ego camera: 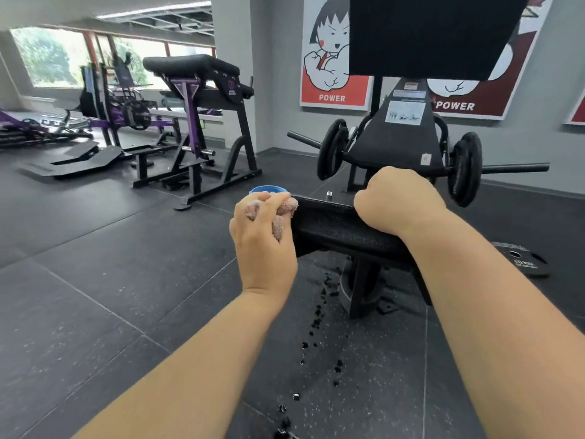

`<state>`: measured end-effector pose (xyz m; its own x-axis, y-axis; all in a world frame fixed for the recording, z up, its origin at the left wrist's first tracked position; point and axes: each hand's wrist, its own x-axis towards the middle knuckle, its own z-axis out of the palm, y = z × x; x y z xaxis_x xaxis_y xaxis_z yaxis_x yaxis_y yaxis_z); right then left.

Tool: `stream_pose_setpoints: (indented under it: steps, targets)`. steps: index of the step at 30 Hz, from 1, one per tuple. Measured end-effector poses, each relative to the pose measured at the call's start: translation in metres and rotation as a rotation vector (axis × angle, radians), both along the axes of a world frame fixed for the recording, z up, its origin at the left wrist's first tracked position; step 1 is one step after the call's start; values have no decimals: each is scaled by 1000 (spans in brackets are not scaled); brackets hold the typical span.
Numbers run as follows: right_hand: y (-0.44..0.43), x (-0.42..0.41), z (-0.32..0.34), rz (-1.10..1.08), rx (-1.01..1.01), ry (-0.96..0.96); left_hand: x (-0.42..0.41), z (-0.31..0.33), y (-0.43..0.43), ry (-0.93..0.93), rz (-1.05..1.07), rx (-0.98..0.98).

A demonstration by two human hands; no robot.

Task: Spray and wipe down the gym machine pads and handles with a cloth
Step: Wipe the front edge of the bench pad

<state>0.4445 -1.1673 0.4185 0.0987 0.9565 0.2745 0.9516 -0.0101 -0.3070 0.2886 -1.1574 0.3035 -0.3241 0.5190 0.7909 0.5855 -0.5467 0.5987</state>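
- Head view, hands: the left hand [262,239] has its fingers curled round a bunched pinkish cloth [280,213] and holds it against the left end of a low black pad [335,229]. That grip looks meant to put the cloth squarely on the end face being wiped.
- Head view, hands: the right hand [399,201] is closed over the pad's far edge, knuckles up, gripping it. I judge this as a brace, so the pad does not swing under the rubbing.
- Head view, spray: a blue rim [269,189] shows just behind the left hand; whether it is the spray bottle cannot be told.
- Head view, surface: the floor [110,280] is dark speckled rubber tile. A trail of wet spots [316,324] runs below the pad, probably drips of cleaner, and a weight plate [522,263] lies at the right.
- Head view, room: beyond the pad, loaded plates [465,172] sit on the machine, under a large upper pad [437,36]. Cartoon posters [332,58] hang on the grey wall; a purple bench [196,90] and windows [50,55] are at the left.
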Motion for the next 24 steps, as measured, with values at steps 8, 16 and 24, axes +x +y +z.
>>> stream_pose_setpoints:
  steps: [8,16,24]
  targets:
    - [34,-51,-2,149,-107,15,-4,30,29,-369,-135,-335]
    - [31,-56,-9,102,-57,-35,-22,22,22,-654,-384,-512]
    - [24,-76,-24,-85,156,-149,-36,10,82,-738,-542,-692]
